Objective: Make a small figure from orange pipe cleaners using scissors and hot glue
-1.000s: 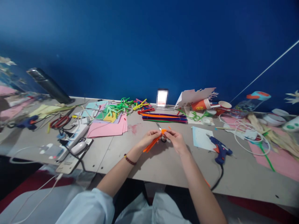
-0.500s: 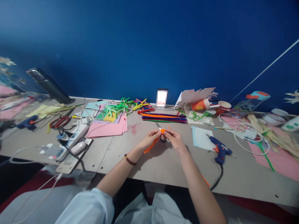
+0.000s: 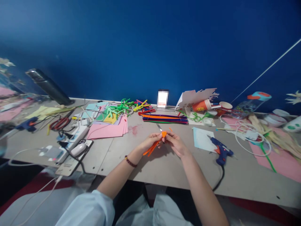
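My left hand [image 3: 150,142] pinches a bunch of orange pipe cleaners [image 3: 151,148] whose loose ends stick out toward the lower left. At the top of the bunch is a small, tightly bent orange knot, held between both hands. Closed at the knot's right side are the fingers of my right hand [image 3: 176,143]. A short orange tip shows just above these fingers. Behind the knot, scissors [image 3: 159,127] lie on the table with the blades pointing away; my hands hide most of the handles.
Bundled coloured pipe cleaners [image 3: 164,118] lie beyond my hands, before a propped-up phone [image 3: 163,99]. A blue glue gun [image 3: 222,151] and light-blue paper [image 3: 202,139] are at right. Pink paper [image 3: 105,130], green pipe-cleaner pieces [image 3: 119,108] and a power strip [image 3: 75,141] are at left.
The orange knot has turned slightly between my fingers and its loose ends have spread apart. An orange strand seen beside my right forearm is out of sight now. My right hand's fingers have shifted.
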A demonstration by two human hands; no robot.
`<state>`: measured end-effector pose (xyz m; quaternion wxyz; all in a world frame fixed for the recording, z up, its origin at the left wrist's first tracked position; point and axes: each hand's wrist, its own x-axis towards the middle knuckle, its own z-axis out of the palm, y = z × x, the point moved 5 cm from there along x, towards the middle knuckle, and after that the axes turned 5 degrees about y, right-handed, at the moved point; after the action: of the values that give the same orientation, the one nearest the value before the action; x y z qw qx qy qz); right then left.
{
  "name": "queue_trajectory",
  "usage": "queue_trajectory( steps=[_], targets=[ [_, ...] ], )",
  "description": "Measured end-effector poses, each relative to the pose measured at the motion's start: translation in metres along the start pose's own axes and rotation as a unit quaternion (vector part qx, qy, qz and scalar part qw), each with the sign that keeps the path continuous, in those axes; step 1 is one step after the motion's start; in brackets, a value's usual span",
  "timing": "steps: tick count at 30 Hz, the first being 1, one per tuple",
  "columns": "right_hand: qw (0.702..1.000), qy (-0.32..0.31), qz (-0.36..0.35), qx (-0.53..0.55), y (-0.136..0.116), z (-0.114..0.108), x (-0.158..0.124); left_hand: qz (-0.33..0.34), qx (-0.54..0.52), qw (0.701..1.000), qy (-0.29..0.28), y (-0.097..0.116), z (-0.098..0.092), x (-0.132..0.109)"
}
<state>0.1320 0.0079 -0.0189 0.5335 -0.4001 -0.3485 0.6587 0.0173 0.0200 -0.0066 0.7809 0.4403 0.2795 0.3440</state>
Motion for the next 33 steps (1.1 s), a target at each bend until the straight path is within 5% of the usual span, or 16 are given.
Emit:
queue_trajectory(
  steps=[4, 14, 22, 28, 33],
  targets=[
    [1.0, -0.008, 0.007, 0.008, 0.001, 0.001, 0.0, -0.009, -0.015, 1.0, -0.009, -0.002, 0.0, 0.0],
    [0.997, 0.076, -0.014, -0.011, -0.002, -0.005, 0.005, 0.127, 0.229, 0.952, 0.161, 0.02, -0.016, 0.003],
    [0.987, 0.126, -0.077, -0.068, -0.003, -0.01, 0.007, 0.116, 0.153, 0.964, 0.185, 0.005, -0.021, 0.009],
    [0.91, 0.169, -0.276, -0.26, -0.024, -0.005, -0.005, 0.104, 0.141, 0.964, 0.202, 0.009, -0.02, 0.007],
    [0.856, 0.173, -0.329, -0.359, -0.031, 0.002, -0.013, 0.113, 0.151, 0.958, 0.216, 0.004, -0.022, 0.008]
  ],
)
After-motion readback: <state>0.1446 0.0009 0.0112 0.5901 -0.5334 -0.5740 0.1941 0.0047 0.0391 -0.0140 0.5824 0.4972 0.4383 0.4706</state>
